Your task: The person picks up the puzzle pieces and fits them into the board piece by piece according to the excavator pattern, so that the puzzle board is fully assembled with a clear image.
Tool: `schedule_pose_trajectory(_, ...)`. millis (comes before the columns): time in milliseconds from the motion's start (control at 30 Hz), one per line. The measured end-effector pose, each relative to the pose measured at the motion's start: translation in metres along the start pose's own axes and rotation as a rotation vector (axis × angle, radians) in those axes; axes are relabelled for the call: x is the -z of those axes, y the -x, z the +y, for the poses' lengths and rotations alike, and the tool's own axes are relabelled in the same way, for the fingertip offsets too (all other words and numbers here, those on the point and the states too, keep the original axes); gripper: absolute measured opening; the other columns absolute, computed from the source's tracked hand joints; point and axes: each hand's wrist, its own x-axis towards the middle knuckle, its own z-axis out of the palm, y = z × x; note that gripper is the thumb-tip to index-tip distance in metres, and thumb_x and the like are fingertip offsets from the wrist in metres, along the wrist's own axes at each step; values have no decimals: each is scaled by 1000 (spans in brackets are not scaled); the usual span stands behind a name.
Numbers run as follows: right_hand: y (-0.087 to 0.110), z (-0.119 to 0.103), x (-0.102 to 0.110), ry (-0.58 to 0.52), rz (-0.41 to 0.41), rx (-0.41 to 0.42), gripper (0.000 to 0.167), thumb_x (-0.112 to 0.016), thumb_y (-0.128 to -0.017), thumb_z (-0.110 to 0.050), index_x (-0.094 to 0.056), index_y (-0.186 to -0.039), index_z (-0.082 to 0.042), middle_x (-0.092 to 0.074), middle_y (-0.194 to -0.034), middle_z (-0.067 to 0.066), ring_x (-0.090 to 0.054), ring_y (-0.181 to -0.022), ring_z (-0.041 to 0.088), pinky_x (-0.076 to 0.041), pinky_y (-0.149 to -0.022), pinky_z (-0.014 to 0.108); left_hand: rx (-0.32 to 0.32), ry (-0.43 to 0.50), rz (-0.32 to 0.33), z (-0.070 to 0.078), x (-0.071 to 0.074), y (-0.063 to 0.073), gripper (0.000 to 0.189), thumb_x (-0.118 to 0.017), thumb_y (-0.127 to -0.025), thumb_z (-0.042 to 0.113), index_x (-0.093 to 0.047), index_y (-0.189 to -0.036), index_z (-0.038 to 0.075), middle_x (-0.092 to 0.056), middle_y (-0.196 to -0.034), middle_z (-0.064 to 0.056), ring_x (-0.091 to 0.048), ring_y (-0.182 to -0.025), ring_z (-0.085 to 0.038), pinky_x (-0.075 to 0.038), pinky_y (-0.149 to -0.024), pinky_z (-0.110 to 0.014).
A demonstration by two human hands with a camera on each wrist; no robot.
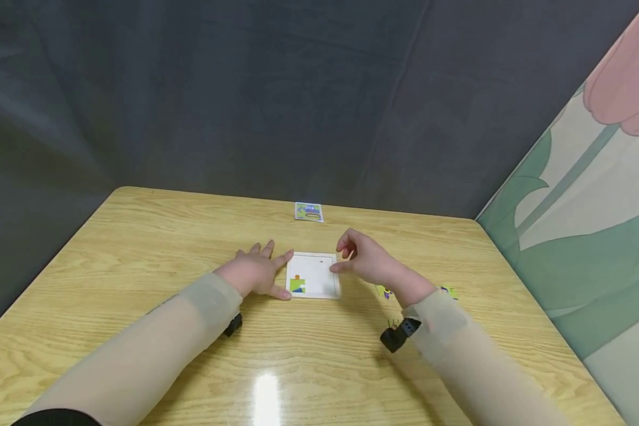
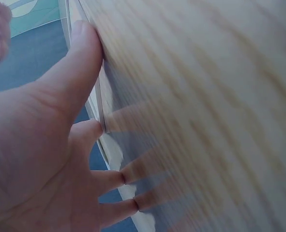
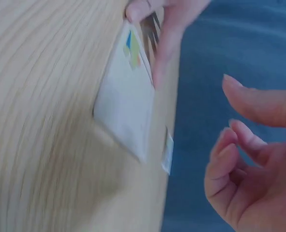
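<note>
A white square puzzle tray (image 1: pixel 314 272) with a thin raised border lies flat on the table. One green jigsaw piece (image 1: pixel 297 286) with blue and an orange knob sits in its near left corner. My left hand (image 1: pixel 255 273) rests with fingers spread, its thumb and index fingertip at the tray's left edge. Over the tray's right side hovers my right hand (image 1: pixel 366 258), thumb apart from loosely curled fingers. The right wrist view shows nothing between that thumb (image 3: pixel 259 102) and the fingers.
A small printed picture card (image 1: pixel 309 212) lies behind the tray. Around my right forearm lie colourful puzzle pieces, including a green-yellow piece (image 1: pixel 384 291) and another piece (image 1: pixel 450 292), partly hidden by the arm. A dark curtain (image 1: pixel 277 106) hangs behind the table (image 1: pixel 154 260).
</note>
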Motion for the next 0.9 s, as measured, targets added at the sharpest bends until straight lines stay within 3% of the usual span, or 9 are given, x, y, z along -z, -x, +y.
schedule_pose_trajectory(233, 59, 26, 48, 80, -82, 64, 29, -78, -83, -2, -54, -98, -4, -51, -89, 12, -46, -76, 24, -42, -63, 31, -8, 5, -11, 0, 0, 2, 101, -62, -83, 66, -10, -161, 28, 1, -162, -22, -4, -145, -49, -14, -110, -67)
schedule_pose_trajectory(433, 107, 62, 75, 98, -205, 25, 27, -77, -84, -1, -55, -98, -6, -52, -86, 8, -48, -73, 21, -43, -59, 28, -8, 9, -16, 1, 3, 6, 99, -62, -85, 64, -10, -161, 27, 1, -162, -23, -4, -145, -49, -18, -109, -67)
schedule_pose_trajectory(533, 126, 83, 80, 99, -242, 20, 26, -77, -85, -3, -55, -99, -5, -53, -87, 8, -49, -72, 18, -43, -60, 28, -12, 19, -16, 1, 3, 7, 99, -62, -85, 63, -9, -161, 27, 3, -162, -22, -3, -145, -49, -18, -109, -68)
schedule_pose_trajectory(700, 152, 106, 82, 113, -228, 21, 26, -78, -83, -5, -57, -99, -7, -52, -89, 8, -48, -70, 13, -43, -60, 28, -15, 37, -17, -1, 2, 5, 100, -63, -85, 63, -8, -161, 28, 5, -162, -22, -1, -145, -49, -18, -109, -68)
schedule_pose_trajectory(900, 171, 125, 77, 64, -221, 32, 26, -77, -81, -2, -57, -96, -7, -53, -84, 4, -49, -70, 10, -44, -57, 27, -20, 23, -19, -1, 1, 4, 101, -62, -84, 65, -7, -161, 28, 5, -162, -22, -2, -145, -50, -19, -108, -70)
